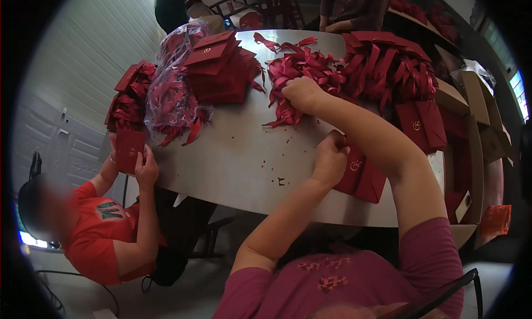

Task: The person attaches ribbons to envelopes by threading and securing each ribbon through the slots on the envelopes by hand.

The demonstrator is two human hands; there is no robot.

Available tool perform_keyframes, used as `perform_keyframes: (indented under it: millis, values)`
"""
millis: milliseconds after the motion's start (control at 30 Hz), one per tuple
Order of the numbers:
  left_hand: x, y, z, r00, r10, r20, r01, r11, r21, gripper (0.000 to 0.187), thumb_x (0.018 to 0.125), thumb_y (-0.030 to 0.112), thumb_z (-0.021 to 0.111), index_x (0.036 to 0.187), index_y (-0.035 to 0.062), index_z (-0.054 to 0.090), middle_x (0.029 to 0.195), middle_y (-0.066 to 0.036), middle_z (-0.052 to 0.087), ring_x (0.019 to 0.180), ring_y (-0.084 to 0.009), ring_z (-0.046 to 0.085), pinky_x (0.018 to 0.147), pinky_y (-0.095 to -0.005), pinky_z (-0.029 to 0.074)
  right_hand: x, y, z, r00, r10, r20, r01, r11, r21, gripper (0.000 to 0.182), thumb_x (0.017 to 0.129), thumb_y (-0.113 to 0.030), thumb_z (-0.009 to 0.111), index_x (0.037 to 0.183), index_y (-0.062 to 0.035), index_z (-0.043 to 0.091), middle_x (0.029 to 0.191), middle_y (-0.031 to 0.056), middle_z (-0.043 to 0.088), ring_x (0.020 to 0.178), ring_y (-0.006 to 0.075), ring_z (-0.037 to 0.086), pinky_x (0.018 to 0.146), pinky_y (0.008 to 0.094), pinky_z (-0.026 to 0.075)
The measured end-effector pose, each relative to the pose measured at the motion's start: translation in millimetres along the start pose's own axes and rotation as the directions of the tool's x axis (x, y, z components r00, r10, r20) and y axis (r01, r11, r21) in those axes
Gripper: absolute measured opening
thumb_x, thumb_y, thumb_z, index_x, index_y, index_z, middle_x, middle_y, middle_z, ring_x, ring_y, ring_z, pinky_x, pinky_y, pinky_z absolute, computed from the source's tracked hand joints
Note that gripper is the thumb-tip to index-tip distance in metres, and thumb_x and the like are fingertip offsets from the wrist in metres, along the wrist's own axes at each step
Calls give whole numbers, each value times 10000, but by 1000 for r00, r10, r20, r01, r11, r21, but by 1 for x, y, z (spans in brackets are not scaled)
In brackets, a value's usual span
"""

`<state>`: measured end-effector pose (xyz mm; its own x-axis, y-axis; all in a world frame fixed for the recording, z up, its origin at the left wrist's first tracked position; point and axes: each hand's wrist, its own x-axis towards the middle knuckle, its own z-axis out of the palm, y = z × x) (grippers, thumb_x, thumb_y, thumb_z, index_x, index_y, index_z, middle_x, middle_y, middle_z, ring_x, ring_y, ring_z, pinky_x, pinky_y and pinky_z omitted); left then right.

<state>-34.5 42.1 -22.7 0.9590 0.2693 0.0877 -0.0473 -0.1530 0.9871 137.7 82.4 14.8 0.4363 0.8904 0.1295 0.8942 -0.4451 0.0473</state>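
My left hand (pixel 331 155) is closed in a pinch at the top edge of a dark red paper gift bag (pixel 360 172) with a pale logo, lying at the table's near edge. My right hand (pixel 302 95) reaches further across, its fingers curled down onto a loose pile of red ribbons (pixel 310 67); it pinches at a ribbon there, though the fingertips are partly hidden. Beyond my right forearm lies a stack of red bags with hanging ribbons (pixel 388 69). More red bags (pixel 421 125) rest to its right.
A person in a red shirt (pixel 105 236) holds another red bag (pixel 130 151) on the left. A stack of red bags (pixel 216 69) and a clear plastic bag of ribboned items (pixel 174 97) stand on the white table (pixel 233 152). Open cardboard boxes (pixel 476 147) stand at right.
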Motion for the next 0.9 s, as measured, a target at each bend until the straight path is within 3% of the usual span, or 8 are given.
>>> perform_keyframes:
  millis: [200, 267, 333, 433, 600, 667, 800, 900]
  values:
    - [-4, 16, -2, 998, -15, 62, 18, 998, -59, 155, 902, -8, 561, 1028, 34, 481, 850, -95, 568, 780, -154, 534, 731, -298, 457, -25, 23, -25, 960, 130, -247, -77, 974, 214, 164, 821, -131, 608, 939, -43, 682, 924, 137, 677, 882, 294, 662, 787, 385, 530]
    - [-5, 15, 0, 995, -41, 96, 49, 995, -83, 174, 913, 6, 541, 1059, 37, 452, 901, -197, 596, 837, -333, 608, 796, -369, 475, -39, 32, -51, 967, 201, -154, -128, 913, 388, 169, 838, -127, 630, 968, -33, 682, 903, 122, 680, 850, 241, 660, 776, 347, 528]
    - [-7, 15, 1, 993, -40, 110, 52, 993, -106, 192, 909, 24, 558, 1074, 38, 459, 899, -188, 602, 836, -334, 612, 796, -373, 477, -53, 43, -62, 954, 296, -37, -189, 697, 692, 192, 861, -106, 687, 1020, 1, 672, 850, 67, 671, 790, 101, 611, 742, 258, 501]
    - [-6, 14, 2, 974, -99, 205, 135, 976, -171, 276, 894, 56, 592, 1144, 35, 475, 927, -176, 623, 848, -331, 620, 809, -377, 484, -80, 55, -77, 946, 324, -1, -196, 575, 794, 181, 858, -82, 679, 1006, 20, 668, 848, 47, 668, 815, 88, 608, 740, 257, 496]
    - [-12, 23, -5, 956, -15, 292, -14, 995, 97, 513, 847, 72, 633, 1323, 16, 450, 1064, -202, 648, 920, -312, 637, 858, -398, 496, -146, 68, -85, 914, 399, -72, -285, 760, 584, 197, 815, -82, 606, 980, -14, 690, 840, 152, 683, 800, 265, 663, 752, 360, 517]
    - [-13, 34, -7, 862, -198, 466, 242, 970, -35, 587, 826, 46, 630, 1373, -1, 422, 1188, -236, 611, 1022, -333, 623, 919, -414, 480, -174, 73, -78, 937, 346, 53, -343, 876, 340, 231, 766, -65, 577, 962, -20, 689, 874, 183, 679, 852, 333, 658, 779, 404, 511]
    - [-18, 19, 0, 892, -142, 430, 130, 990, 55, 611, 818, 35, 632, 1383, -7, 403, 1236, -250, 581, 1102, -367, 595, 958, -428, 459, -215, 72, -64, 896, 334, 292, -394, 902, 178, 207, 765, -93, 610, 947, -18, 676, 865, 161, 681, 865, 343, 650, 789, 410, 505]
    - [-21, 10, 6, 939, -7, 345, -32, 994, 106, 584, 833, 80, 656, 1367, 27, 426, 925, -130, 633, 805, -195, 616, 735, -326, 505, -225, 60, -64, 914, 365, 178, -390, 910, 138, 188, 778, -132, 629, 932, -34, 676, 886, 142, 648, 876, 346, 634, 782, 413, 503]
